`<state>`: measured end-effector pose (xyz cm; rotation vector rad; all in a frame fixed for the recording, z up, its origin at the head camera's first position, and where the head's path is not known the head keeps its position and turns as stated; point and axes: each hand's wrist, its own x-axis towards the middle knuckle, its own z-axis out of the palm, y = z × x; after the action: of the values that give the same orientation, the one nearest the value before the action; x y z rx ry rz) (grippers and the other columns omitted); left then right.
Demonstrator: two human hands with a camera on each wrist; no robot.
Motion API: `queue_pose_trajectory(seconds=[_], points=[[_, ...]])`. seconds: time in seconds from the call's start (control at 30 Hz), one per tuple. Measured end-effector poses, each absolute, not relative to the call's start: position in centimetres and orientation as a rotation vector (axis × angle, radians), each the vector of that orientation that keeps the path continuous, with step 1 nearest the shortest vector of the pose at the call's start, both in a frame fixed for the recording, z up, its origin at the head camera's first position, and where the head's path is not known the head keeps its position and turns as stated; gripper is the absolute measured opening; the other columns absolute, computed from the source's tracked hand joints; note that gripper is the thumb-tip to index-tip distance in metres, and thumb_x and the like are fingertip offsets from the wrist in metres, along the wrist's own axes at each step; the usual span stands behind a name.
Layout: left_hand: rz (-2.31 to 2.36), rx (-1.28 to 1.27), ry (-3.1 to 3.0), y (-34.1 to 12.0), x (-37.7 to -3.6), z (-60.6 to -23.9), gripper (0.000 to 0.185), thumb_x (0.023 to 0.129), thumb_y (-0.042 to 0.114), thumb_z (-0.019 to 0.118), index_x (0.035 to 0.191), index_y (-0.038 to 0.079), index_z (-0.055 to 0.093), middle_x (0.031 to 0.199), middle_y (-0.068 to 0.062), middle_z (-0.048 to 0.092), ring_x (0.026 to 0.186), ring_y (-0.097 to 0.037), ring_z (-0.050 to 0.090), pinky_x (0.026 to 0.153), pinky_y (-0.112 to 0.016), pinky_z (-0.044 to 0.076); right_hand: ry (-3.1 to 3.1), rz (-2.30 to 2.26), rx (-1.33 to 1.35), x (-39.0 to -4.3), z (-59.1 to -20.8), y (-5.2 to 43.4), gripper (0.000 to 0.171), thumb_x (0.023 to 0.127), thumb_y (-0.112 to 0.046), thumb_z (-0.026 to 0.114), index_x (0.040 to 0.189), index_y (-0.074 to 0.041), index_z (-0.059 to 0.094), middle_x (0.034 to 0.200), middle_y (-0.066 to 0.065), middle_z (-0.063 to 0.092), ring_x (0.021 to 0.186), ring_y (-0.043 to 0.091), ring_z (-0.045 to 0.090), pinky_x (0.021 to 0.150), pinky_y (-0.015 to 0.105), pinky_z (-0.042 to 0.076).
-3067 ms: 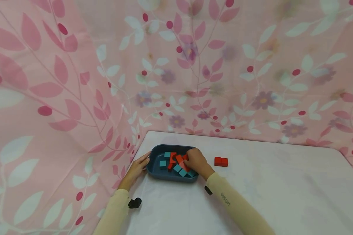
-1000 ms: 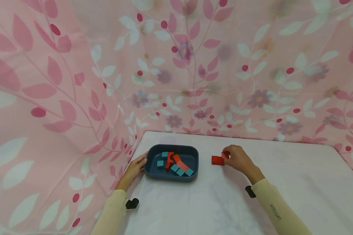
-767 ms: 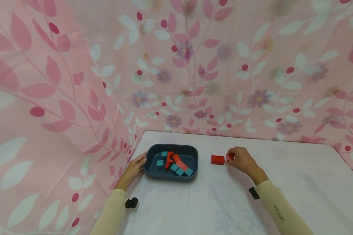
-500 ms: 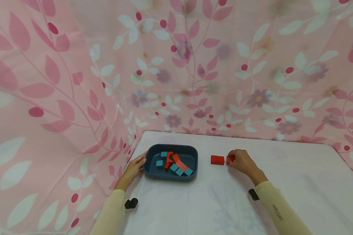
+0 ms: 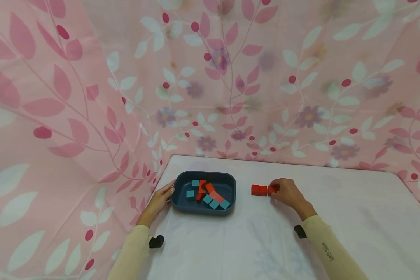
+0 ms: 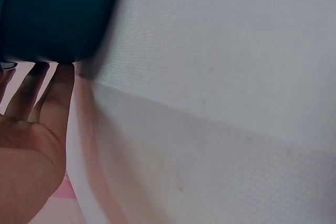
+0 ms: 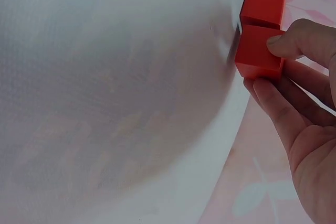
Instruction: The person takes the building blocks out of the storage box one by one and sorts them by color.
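Right hand (image 5: 288, 192): you pinched a red block (image 5: 272, 189) beside the red pair (image 5: 259, 190).
Left hand (image 5: 161, 199): your flat, relaxed fingers touched the tray (image 5: 182, 206).

pink floral curtain (image 5: 231, 77); white tablecloth (image 5: 266, 241)

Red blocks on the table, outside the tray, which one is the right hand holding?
The rightmost block, pinched by the right hand at the end of the row. The other red blocks to its left lie untouched.
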<state>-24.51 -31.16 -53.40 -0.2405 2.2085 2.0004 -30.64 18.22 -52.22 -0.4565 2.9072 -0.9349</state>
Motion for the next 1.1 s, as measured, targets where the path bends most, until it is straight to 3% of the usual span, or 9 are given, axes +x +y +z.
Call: queue_pose_trajectory(seconds=[0.4, 0.77, 1.1], points=[[2.010, -0.203, 2.227, -31.2, -24.6, -53.4, 0.049, 0.102, 0.028, 0.052, 0.150, 0.024, 0.042, 0.152, -0.013, 0.037, 0.133, -0.033, 0.041, 0.104, -0.050, 0.037, 2.893, -0.947, -0.471, -30.6, -52.1, 17.9, 0.031, 0.080, -0.005, 0.075, 0.110, 0.000, 0.070, 0.096, 0.010, 0.066, 0.088, 0.027, 0.056, 0.080, 0.044, 0.054], [1.996, -0.222, 2.231, -31.1, -24.7, -53.6, 0.048, 0.103, 0.026, 0.052, 0.150, 0.025, 0.042, 0.154, -0.014, 0.035, 0.134, -0.034, 0.040, 0.105, -0.052, 0.036, 2.916, -0.946, -0.514, -29.8, -51.8, 18.2, 0.053, 0.082, -0.011, 0.077, 0.130, 0.000, 0.059, 0.120, 0.020, 0.063, 0.109, 0.037, 0.057, 0.089, 0.052, 0.051], [1.986, -0.234, 2.242, -31.3, -24.6, -53.7, 0.047, 0.103, 0.024, 0.050, 0.149, 0.027, 0.042, 0.154, -0.013, 0.035, 0.136, -0.034, 0.038, 0.104, -0.051, 0.036, 2.956, -0.996, -0.684, -29.2, -49.4, 15.4, 0.047, 0.087, -0.020, 0.075, 0.127, 0.000, 0.062, 0.123, 0.019, 0.063, 0.110, 0.037, 0.059, 0.089, 0.050, 0.051]])
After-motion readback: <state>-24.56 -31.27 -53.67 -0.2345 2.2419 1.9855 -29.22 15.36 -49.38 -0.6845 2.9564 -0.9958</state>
